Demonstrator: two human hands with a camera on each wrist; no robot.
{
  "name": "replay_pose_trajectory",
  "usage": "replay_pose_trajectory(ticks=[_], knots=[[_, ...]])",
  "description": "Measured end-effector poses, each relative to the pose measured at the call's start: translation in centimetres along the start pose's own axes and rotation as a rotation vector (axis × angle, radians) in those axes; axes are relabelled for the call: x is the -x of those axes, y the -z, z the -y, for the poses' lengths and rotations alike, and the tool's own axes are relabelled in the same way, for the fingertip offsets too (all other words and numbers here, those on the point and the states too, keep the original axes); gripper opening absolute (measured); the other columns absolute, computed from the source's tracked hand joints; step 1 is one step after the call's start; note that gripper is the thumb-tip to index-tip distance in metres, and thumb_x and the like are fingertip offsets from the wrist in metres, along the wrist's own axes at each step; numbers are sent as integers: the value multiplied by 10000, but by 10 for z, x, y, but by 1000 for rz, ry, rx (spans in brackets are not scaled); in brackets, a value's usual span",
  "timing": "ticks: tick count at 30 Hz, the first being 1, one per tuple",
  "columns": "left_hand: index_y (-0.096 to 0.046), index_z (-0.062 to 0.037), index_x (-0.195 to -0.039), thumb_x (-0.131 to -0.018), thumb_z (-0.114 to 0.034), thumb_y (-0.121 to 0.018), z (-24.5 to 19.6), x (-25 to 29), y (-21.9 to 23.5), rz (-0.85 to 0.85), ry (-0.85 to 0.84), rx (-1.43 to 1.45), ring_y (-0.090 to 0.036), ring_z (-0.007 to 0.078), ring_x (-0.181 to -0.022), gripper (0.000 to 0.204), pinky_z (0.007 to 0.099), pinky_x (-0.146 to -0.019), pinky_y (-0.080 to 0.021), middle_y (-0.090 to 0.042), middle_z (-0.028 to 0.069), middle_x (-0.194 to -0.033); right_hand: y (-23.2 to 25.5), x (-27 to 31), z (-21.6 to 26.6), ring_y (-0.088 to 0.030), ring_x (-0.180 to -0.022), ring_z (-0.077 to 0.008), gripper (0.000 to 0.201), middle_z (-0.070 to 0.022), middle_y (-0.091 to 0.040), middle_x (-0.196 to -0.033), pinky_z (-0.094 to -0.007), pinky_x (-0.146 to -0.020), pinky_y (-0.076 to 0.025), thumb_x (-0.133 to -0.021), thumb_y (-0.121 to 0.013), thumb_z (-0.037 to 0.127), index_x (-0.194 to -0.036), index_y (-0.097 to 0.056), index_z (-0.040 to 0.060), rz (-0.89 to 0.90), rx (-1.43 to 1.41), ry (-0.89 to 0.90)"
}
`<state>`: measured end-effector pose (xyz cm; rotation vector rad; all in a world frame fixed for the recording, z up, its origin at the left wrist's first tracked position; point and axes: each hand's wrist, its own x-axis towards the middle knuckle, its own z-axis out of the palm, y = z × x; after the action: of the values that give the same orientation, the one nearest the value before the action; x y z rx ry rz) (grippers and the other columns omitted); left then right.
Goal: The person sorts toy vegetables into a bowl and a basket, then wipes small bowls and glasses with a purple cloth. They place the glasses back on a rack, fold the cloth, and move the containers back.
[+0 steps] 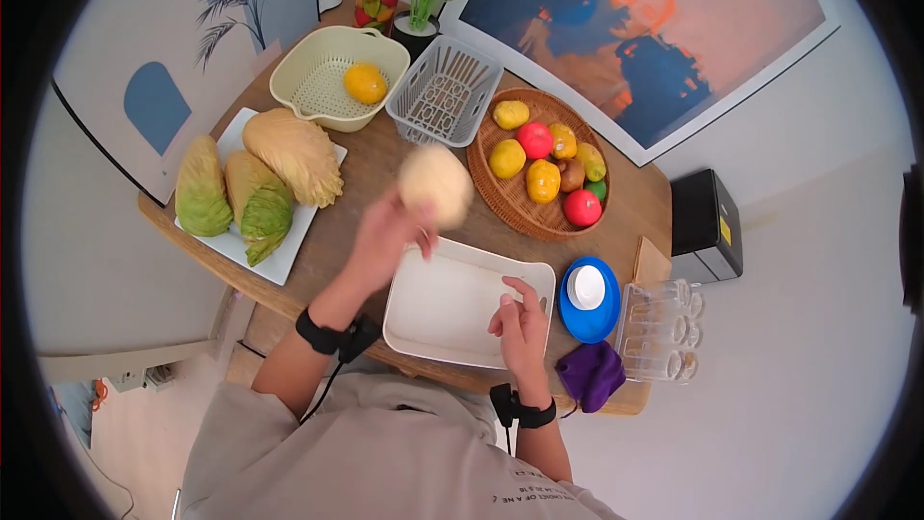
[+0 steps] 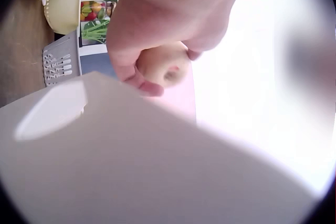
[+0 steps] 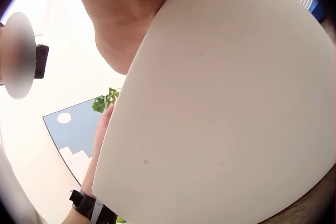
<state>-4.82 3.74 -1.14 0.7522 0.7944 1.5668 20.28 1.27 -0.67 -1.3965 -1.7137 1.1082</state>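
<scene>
My left hand (image 1: 377, 239) holds a pale cream-yellow round fruit (image 1: 435, 185), melon-like and blurred, over the far left rim of a white rectangular tray (image 1: 462, 303). In the left wrist view, fingers and thumb curl round the fruit (image 2: 165, 65), and a small dent with a pinkish spot shows on it. Over the right side of the tray is my right hand (image 1: 522, 335), its fingers loosely bent with nothing between them. The tray's outer wall (image 3: 220, 98) fills much of the right wrist view and hides those fingers.
Napa cabbages (image 1: 289, 149) lie on a white plate (image 1: 300, 243) at left. Behind stand a cream colander (image 1: 298, 87) with a yellow fruit and a grey basket (image 1: 445, 87). Rightward are a wicker basket (image 1: 496, 207) of fruit, a blue plate (image 1: 592, 329), purple cloth (image 1: 591, 374) and glasses (image 1: 659, 332).
</scene>
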Motion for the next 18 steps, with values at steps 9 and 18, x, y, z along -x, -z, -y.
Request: replay_pose_trajectory(ticks=[9,18], knots=[[-609,-11,-1101,-1005,-179,-557,-28,-45,35,-189,-56,200,-623,154,-724,201,273,-664,-507,-684,97,-913,-6,-1,-2,-486,-460,-92,204,-57,-520,-533,-267,-470,-388,-940,-664,62,-1139,-638,22,24,132,218],[-608,-62,-656,-898,-248,-700,18,56,-30,365,-603,-1353,-591,238,-482,319,362,-483,-465,-560,83,-526,54,-20,16,-604,-619,-150,167,-98,-646,-703,-285,-607,-499,-891,-707,92,-1040,-700,16,-210,344,309]])
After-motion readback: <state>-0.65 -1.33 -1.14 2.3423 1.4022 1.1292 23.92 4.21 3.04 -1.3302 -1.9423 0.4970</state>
